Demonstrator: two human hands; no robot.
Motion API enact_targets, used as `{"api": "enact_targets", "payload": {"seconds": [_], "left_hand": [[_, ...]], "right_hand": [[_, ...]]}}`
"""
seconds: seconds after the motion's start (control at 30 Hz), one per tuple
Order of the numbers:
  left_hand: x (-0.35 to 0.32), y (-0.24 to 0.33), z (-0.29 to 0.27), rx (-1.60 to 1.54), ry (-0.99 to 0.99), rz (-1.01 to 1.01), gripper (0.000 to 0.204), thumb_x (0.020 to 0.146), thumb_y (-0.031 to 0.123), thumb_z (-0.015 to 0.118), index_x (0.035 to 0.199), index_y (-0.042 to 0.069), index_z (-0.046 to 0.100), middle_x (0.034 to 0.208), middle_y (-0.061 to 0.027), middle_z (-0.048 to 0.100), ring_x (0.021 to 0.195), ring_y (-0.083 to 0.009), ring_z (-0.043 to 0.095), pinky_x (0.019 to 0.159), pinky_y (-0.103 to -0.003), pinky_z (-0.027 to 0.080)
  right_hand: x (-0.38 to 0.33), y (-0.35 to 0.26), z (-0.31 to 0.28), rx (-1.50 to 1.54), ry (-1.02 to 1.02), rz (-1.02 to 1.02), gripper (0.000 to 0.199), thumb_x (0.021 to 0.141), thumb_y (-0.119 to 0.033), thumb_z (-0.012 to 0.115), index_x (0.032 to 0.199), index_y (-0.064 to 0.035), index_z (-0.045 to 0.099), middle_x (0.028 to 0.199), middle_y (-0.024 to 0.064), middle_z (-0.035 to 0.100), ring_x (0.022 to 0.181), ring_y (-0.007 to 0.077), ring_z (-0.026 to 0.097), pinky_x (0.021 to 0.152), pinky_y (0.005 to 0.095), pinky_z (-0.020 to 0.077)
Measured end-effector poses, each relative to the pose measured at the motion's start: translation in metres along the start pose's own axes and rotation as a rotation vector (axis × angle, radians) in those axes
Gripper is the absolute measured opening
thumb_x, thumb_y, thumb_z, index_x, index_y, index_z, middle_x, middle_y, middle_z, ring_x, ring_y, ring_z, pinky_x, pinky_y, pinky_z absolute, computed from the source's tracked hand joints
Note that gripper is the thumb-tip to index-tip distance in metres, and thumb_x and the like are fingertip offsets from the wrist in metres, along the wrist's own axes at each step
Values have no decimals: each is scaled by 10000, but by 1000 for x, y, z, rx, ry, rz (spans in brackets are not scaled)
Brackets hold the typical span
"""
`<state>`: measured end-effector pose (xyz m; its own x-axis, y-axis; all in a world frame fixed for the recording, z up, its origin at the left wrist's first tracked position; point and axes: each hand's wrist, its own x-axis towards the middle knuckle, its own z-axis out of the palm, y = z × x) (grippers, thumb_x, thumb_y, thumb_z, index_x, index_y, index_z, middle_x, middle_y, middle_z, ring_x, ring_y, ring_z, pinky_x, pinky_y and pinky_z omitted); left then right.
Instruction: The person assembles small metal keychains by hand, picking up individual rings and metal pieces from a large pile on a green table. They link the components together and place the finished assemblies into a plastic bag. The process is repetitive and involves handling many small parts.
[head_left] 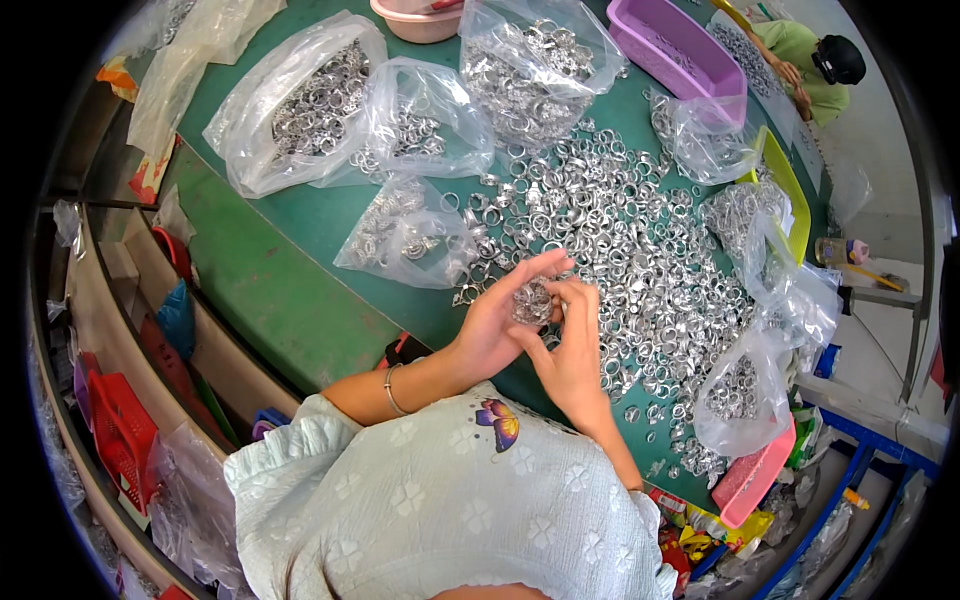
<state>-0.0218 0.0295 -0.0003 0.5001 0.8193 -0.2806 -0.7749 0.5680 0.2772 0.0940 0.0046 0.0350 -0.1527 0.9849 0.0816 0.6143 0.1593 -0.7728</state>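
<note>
Pale shirt fabric [440, 505] fills the head view's lower centre. Above it, at mid-frame, the left hand [492, 318] cups a roundish silvery ring cluster [532, 303] and the right hand [570, 352] grips its right side; which way its long axis points cannot be told.

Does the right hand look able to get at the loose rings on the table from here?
Probably yes: the right hand is close beside the loose rings with nothing apparent between, though it is helping the left hand hold a silvery bunch.
</note>
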Motion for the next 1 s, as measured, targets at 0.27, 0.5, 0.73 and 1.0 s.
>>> {"api": "enact_targets", "payload": {"seconds": [0.27, 0.5, 0.73, 1.0], "left_hand": [[-1, -6, 13, 186, -87, 154, 473, 958, 269, 301, 1372, 43, 263, 1349, -78, 326, 1224, -207, 356, 1023, -327, 293], [10, -13, 14, -31, -93, 190, 427, 945, 205, 338, 1327, 14, 328, 1243, -84, 407, 1181, -198, 385, 1033, -315, 279], [7, -12, -14, -275, -17, 75, 308, 885, 114, 464, 1168, -8, 479, 1013, -84, 538, 905, -182, 532, 811, -305, 439], [-6, -3, -17, 22, 138, -16, 294, 812, -8, 472, 1094, 19, 551, 956, -57, 576, 838, -120, 524, 726, -243, 428]], "right_hand": [[-3, 8, 28, 23, 285, -139, 287, 786, -72, 618, 1037, 6, 503, 975, 146, 411, 937, 260, 429, 821, 344, 374], [9, 28, 30, 682, 560, 73, 111, 842, -18, 529, 951, -4, 511, 867, 87, 517, 707, 154, 475, 615, 226, 395], [24, 45, -20, 1974, 384, 697, 113, 879, -97, 496, 961, -20, 511, 905, 86, 491, 639, 116, 423, 417, 179, 321], [90, 58, -15, 12, 188, 36, 181, 775, -94, 649, 930, 0, 647, 783, 88, 565, 561, 208, 539, 451, 291, 405]]}}
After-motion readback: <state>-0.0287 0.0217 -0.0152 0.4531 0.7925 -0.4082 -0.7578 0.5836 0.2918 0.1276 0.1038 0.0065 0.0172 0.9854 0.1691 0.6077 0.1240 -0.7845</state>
